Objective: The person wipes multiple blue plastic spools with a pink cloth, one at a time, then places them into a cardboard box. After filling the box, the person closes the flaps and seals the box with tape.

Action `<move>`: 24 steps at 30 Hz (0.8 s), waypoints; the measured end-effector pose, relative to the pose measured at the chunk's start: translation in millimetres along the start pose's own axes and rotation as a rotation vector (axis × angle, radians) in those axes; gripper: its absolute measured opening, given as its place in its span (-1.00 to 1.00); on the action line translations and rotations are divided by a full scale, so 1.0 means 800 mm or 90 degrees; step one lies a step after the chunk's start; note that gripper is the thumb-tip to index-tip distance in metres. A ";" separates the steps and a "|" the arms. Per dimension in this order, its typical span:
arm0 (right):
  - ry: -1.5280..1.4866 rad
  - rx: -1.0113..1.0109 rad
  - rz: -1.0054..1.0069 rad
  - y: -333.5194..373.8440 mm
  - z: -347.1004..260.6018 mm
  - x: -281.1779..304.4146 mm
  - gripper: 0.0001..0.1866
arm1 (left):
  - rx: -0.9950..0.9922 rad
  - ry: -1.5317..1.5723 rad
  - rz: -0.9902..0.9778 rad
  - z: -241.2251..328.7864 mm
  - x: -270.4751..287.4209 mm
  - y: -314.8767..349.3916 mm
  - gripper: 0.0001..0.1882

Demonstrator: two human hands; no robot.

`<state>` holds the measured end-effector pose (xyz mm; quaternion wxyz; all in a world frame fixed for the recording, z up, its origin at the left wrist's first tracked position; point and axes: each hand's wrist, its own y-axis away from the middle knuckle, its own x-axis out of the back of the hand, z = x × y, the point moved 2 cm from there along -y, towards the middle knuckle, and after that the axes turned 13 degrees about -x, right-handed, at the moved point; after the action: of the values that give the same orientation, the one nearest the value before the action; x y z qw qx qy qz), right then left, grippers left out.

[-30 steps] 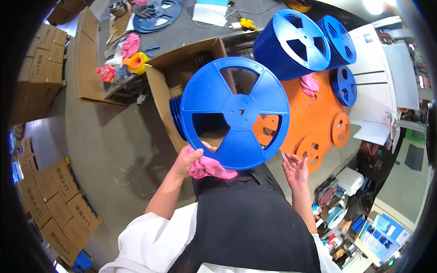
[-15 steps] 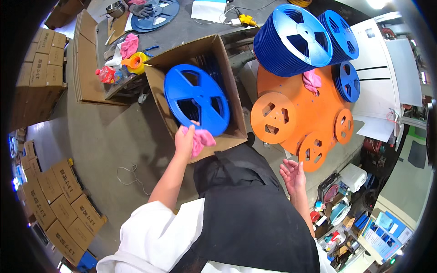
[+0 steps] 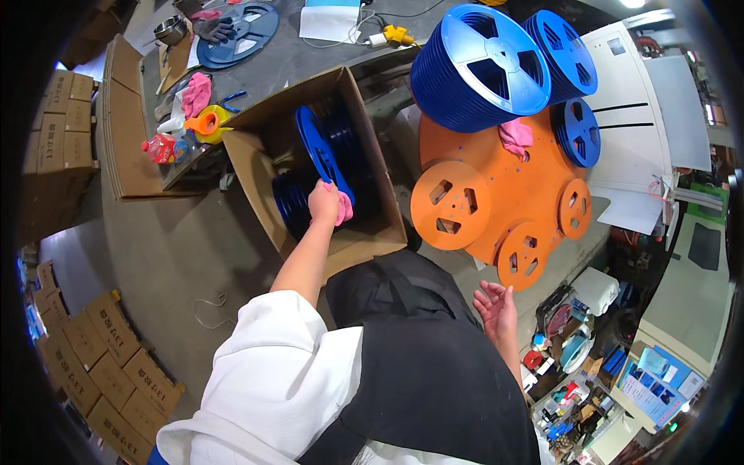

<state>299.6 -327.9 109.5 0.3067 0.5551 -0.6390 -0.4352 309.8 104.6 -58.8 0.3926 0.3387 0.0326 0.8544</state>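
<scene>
Your left hand (image 3: 324, 203), closed around a pink cloth (image 3: 343, 209), grips the rim of a blue reel (image 3: 319, 152) standing on edge inside the open cardboard box (image 3: 248, 167), among other blue reels (image 3: 291, 203). Your right hand (image 3: 496, 308) hangs empty, fingers loosely spread, beside your dark apron (image 3: 418, 349). A stack of blue reels (image 3: 477, 66) and orange discs (image 3: 453, 205) lie to the right.

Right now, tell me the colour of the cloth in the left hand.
Pink. The cloth is bunched in the left hand against the blue reel; the head view shows it.
</scene>
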 end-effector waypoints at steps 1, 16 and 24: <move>0.009 -0.002 -0.002 0.001 -0.001 -0.007 -0.46 | -0.035 -0.052 0.014 -0.014 -0.005 -0.004 -0.80; 0.401 0.258 -0.043 -0.057 -0.136 -0.127 -0.64 | 0.292 0.403 -0.128 -0.181 -0.012 0.064 -0.73; 1.042 0.691 0.032 -0.217 -0.359 -0.367 -0.15 | 0.370 0.501 0.049 -0.134 0.046 0.192 -0.69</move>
<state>685.1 -104.2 105.2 0.3671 0.7372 -0.3536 0.4436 128.3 46.5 -71.0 0.2081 0.0869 0.4028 0.8871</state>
